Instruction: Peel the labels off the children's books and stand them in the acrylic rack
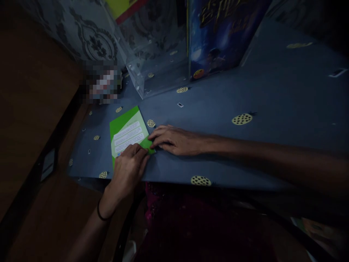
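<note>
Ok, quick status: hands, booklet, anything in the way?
Left hand over green booklet's near side; right hand at its right edge. Booklet on table, printed side up. Clear stand beyond, apart from booklet.

Illumination is dim overall, the corners falling to near black, with faint glints on the clear holder (pixel 137 82), soft detail across the bench (pixel 272 91), blurred print on the green booklet (pixel 124 118), and a pixelated patch (pixel 102 87) upper left.

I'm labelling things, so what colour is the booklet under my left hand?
Head view: the booklet is bright green with a paler panel.
</note>
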Tool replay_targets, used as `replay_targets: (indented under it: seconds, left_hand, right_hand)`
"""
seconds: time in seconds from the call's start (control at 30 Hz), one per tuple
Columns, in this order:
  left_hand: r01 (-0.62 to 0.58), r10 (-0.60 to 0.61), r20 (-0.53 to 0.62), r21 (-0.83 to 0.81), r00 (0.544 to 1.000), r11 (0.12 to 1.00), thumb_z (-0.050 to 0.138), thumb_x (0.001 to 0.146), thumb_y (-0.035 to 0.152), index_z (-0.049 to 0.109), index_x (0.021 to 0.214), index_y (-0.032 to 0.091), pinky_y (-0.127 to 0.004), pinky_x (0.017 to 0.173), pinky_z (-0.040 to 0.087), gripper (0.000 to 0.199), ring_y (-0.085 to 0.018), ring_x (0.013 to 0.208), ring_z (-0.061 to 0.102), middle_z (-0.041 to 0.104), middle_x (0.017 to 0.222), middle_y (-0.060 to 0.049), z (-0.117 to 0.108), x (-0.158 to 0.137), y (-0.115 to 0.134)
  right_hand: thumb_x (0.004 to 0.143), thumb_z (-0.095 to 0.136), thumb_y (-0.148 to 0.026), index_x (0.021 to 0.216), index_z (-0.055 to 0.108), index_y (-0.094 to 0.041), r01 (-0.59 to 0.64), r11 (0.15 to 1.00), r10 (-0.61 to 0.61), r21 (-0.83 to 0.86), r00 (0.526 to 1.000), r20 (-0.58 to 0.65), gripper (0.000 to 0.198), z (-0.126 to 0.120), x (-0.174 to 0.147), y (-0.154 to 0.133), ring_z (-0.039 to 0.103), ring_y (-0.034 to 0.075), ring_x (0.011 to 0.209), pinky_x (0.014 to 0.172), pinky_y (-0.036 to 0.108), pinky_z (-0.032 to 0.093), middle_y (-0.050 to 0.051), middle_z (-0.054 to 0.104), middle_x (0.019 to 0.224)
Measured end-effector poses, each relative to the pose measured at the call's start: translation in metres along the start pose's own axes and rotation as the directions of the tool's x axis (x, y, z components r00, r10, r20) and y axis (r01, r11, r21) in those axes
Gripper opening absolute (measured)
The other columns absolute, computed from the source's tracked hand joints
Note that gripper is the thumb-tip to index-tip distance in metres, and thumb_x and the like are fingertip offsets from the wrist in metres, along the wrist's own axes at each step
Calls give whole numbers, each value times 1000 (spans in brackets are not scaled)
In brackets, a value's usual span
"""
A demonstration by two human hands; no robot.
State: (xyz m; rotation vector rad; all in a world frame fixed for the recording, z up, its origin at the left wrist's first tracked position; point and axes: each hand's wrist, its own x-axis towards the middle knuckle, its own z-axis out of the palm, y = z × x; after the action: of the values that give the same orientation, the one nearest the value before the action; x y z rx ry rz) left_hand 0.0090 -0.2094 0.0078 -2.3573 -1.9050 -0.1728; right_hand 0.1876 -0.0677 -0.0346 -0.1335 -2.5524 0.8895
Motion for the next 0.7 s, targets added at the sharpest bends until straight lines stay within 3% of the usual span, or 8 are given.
replay_targets:
  seconds: [0.17, 0.37, 0.7]
  left_hand:
    - [-53, 53, -18, 14, 998, 998, 53, 100, 19, 70, 102, 17, -32, 69, 53, 17, -21, 85, 64, 68, 92, -6, 2, -3, 0]
    - [-65, 64, -45, -21, 997, 998, 49, 101, 18, 67, 110, 16, -33, 69, 54, 20, -22, 89, 63, 68, 96, -8, 3, -8, -3]
    - [-92, 74, -113, -160, 991, 983, 40, 98, 6, 60, 133, 18, -44, 87, 54, 43, -26, 104, 59, 66, 115, -13, 15, -26, -6]
  right_hand:
    - [93, 51, -4, 116, 74, -20, 64, 992, -66, -111, 998, -7, 36, 6, -11, -8, 56, 24, 121, 105, 49, 44, 10, 68, 129]
    - [95, 53, -9, 126, 66, -14, 108, 912, -70, -397, 992, 108, 34, 9, -18, -18, 56, 29, 112, 99, 49, 43, 14, 66, 116]
    - [97, 45, -8, 127, 64, -17, 186, 854, -147, -485, 982, 118, 36, 10, -20, -15, 57, 26, 106, 91, 44, 44, 11, 67, 113]
